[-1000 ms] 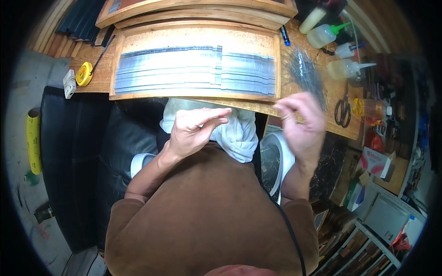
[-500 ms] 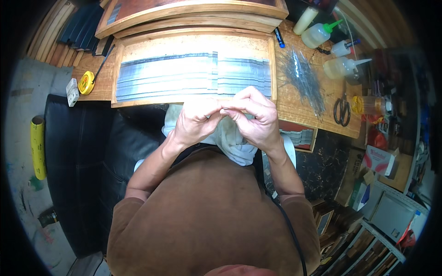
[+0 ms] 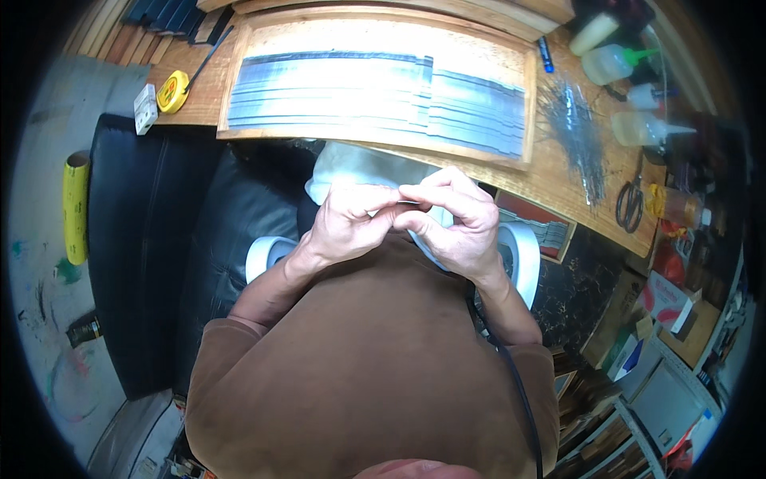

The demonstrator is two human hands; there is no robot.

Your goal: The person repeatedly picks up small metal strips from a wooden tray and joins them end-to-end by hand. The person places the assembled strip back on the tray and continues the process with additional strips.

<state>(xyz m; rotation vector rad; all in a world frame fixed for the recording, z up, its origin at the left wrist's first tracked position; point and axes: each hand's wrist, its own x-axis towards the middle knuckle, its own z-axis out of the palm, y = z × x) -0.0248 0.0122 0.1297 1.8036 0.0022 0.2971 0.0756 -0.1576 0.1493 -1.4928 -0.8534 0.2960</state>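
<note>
Compared w/ 1 s ago: right hand (image 3: 459,223) moved in from the bench edge at 2 o'clock to centre, now meeting left hand (image 3: 347,219) in front of the chest. Compared w/ 0.5 s ago: nearly same pose, hands together.

Both hands closed in a pinch, fingertips touching each other at approx. centre of view. Between the tips a thin dark strip (image 3: 408,204), very small, only a short bit visible; held by thumb and forefinger of both hands, left tips at its 9 o'clock end, right tips at its 3 o'clock end. Other fingers of both hands curled inward. Exact shape and material of the strip: cannot tell, mostly hidden by fingers.

Under the hands, at 12 o'clock from them, a white cloth (image 3: 351,169) on the lap, partly covered.

Further at 12 o'clock: wooden board (image 3: 383,32) w/ many long grey strips (image 3: 375,100) laid side by side. At 2 o'clock: loose bundle of thin dark slivers (image 3: 576,128) on the workbench (image 3: 558,188), scissors (image 3: 629,206) beside it, glue bottles (image 3: 614,60) near the rim. At 10 o'clock: yellow tape measure (image 3: 172,90). At 9 o'clock: black seat (image 3: 152,239), yellow roll (image 3: 76,207) on the floor.
</note>
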